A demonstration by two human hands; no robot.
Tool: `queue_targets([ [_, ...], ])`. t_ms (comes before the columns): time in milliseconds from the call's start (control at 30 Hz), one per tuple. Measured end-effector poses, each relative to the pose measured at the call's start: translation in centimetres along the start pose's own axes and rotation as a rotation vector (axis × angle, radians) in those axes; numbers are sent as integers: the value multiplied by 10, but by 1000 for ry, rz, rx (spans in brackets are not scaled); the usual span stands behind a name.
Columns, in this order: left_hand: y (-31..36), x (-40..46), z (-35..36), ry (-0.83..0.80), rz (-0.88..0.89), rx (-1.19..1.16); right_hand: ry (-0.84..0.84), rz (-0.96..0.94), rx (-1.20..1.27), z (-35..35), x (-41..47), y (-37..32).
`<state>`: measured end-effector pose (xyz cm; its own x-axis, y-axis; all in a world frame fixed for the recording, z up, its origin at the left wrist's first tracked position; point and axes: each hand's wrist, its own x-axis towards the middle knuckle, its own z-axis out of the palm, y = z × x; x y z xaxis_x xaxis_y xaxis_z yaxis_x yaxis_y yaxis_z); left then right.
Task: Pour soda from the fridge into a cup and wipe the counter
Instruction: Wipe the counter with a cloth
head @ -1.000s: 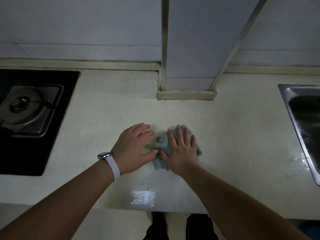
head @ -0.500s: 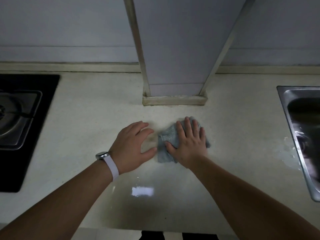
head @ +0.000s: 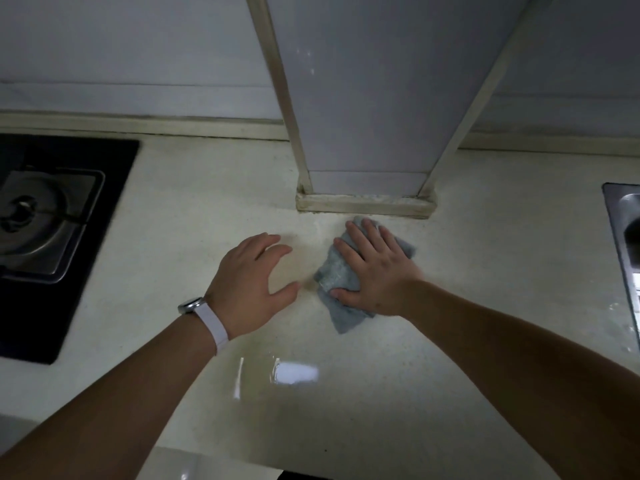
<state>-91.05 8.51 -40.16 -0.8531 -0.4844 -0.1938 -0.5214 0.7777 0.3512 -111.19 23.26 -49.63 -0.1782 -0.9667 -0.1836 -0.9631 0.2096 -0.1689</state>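
Pressing down on a grey-blue cloth [head: 337, 271], your right hand [head: 375, 271] lies flat with its fingers [head: 363, 233] spread across the fabric, pinning it to the pale speckled tabletop [head: 180, 216]. The cloth is crumpled, its corners showing beyond your fingertips and below the heel of your palm. It sits just in front of the base of a white boxed-in column [head: 367, 105] that rises from the back of the tabletop. Your left hand [head: 251, 285] rests palm down beside the cloth, apart from it, fingers loosely spread and holding nothing. A watch with a white strap [head: 207, 318] circles your left wrist. Well off to the left, a black gas hob [head: 65, 271] with a steel burner [head: 38, 223] is set into the tabletop. At the far right edge you can see the rim of a steel sink [head: 623, 237]. A bright wet-looking reflection [head: 294, 372] shines on the tabletop near its front edge, between your forearms. No soda or cup is in view.
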Motion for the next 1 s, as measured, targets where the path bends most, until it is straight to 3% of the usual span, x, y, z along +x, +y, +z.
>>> queue_targets([
  [267, -24, -20, -12, 62, -76, -15, 4, -202, -58, -6, 37, -18],
  [1000, -117, -92, -27, 142, -182, -89, 14, -335, -120, 5, 117, -130],
])
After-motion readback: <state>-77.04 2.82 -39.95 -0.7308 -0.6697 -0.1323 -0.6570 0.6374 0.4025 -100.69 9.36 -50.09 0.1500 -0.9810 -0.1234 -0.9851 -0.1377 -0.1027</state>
